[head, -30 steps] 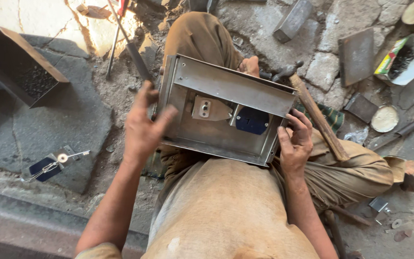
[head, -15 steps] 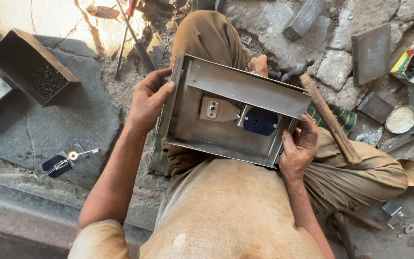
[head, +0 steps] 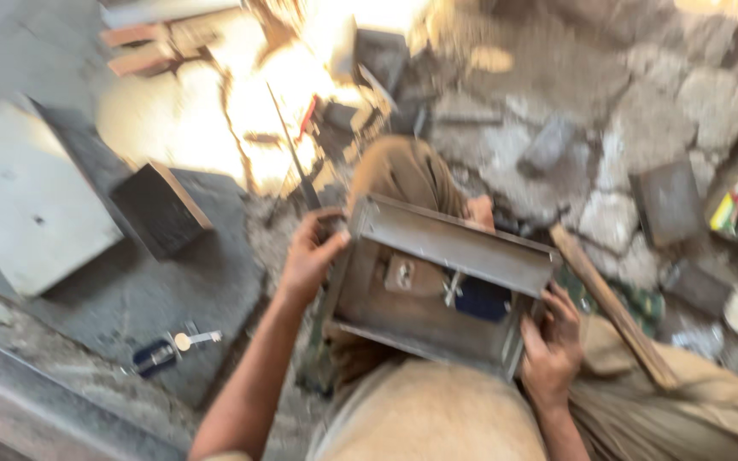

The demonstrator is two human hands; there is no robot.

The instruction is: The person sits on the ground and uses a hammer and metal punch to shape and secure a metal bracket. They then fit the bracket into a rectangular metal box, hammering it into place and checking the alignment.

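Observation:
An open grey sheet-metal box (head: 459,243) rests on my lap, its hollow side facing up. Inside it sit a small pale socket-like fitting (head: 403,275) and a dark blue part (head: 482,300). My left hand (head: 311,256) grips the box's left wall near the far corner. My right hand (head: 548,350) grips the near right corner. I sit on the ground in tan trousers. The picture is blurred by motion.
A wooden handle (head: 608,307) lies beside my right thigh. On the left are a dark open metal box (head: 160,209), a pale grey metal box (head: 27,201) and a blue key fob with a key (head: 168,350). Metal scraps and containers lie on the stony ground at right.
The view has tilted up and shifted, bringing the pale box and sunlit ground into sight. My left hand went from spread beside the box to gripping its left wall. The right hand stays.

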